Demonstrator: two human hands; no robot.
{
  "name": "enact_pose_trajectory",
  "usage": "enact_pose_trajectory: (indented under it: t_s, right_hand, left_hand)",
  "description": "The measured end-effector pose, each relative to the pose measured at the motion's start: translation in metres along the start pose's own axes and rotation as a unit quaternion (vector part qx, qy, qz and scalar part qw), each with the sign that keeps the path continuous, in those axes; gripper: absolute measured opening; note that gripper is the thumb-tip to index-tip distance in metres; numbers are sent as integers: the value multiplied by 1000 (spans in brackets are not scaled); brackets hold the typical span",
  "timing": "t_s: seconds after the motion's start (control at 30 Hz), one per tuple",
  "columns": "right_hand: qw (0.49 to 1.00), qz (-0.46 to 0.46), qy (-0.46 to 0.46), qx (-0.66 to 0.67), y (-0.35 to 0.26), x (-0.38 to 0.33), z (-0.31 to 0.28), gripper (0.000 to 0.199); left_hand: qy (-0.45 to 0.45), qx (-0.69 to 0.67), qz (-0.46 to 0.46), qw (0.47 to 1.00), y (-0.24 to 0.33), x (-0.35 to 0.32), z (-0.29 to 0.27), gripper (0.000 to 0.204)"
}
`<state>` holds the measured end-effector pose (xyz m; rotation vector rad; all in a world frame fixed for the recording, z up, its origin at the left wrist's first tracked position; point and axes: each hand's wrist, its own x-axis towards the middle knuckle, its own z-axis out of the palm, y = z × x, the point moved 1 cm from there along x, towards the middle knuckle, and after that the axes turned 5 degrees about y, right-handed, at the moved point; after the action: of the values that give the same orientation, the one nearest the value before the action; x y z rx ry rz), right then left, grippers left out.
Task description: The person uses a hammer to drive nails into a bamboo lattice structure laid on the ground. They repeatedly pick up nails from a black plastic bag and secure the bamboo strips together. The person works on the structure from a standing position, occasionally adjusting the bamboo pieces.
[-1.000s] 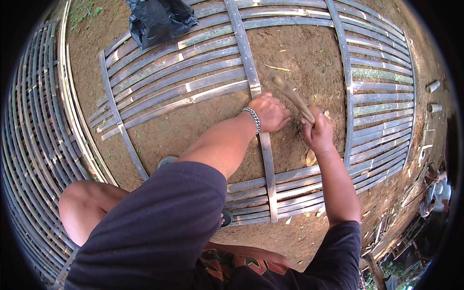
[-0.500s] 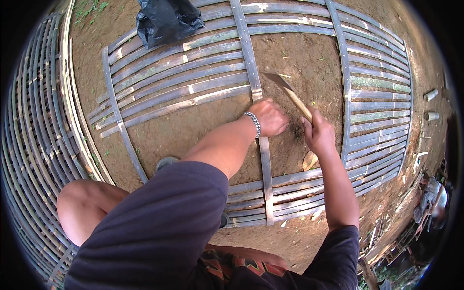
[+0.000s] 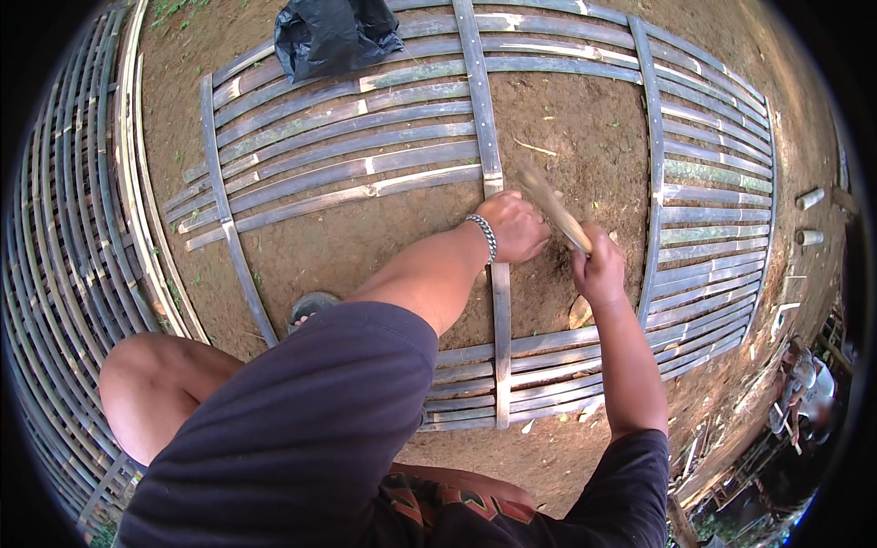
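My left hand [image 3: 514,226], with a chain bracelet [image 3: 485,236] at the wrist, is closed against the long upright bamboo strip [image 3: 485,119]. Whatever its fingers pinch is hidden beneath them. To its right, my right hand [image 3: 599,268] grips a wooden-handled tool [image 3: 564,216] by the end of its handle. The tool's head is smeared by motion, close to the left hand's knuckles. Thin bamboo slats [image 3: 365,167] lie across the strip in a frame on the ground, with a wide gap around my hands.
A black plastic bag [image 3: 331,38] lies on the slats at the far left. More slats [image 3: 713,215] fill the right side. A bamboo slat panel [image 3: 64,237] borders the left edge. A person [image 3: 808,388] is at the far right; short cylinders [image 3: 808,199] lie on the soil.
The tool's head has swung lower, toward my left hand, and become blurred. My right hand has shifted slightly down. The left hand keeps its place on the strip; the view has moved a little.
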<state>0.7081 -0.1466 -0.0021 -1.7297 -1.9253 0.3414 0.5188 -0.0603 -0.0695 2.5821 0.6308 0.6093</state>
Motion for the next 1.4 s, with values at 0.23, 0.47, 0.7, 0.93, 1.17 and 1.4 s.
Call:
enact_pose_trajectory:
  t_s: [0.23, 0.47, 0.7, 0.93, 1.17, 1.4]
  right_hand:
    - [1000, 17, 11, 3, -5, 1, -1, 35]
    - [993, -14, -88, -81, -7, -4, -3, 37]
    - [976, -61, -142, -153, 4, 25, -21, 40]
    - [957, -44, -153, -241, 24, 51, -15, 33]
    - [952, -52, -152, -262, 31, 54, -12, 26]
    - [959, -69, -134, -240, 34, 58, -8, 26]
  left_hand:
    - [-110, -32, -39, 993, 3, 5, -11, 23]
    - [-7, -13, 9, 1000, -4, -13, 17, 18]
    - [59, 49, 49, 996, 3, -6, 9, 8]
    - [-122, -70, -72, 987, 3, -4, 18, 16]
    - [-80, -90, -55, 991, 5, -2, 11, 21]
    - [-74, -91, -43, 992, 2, -5, 21, 22]
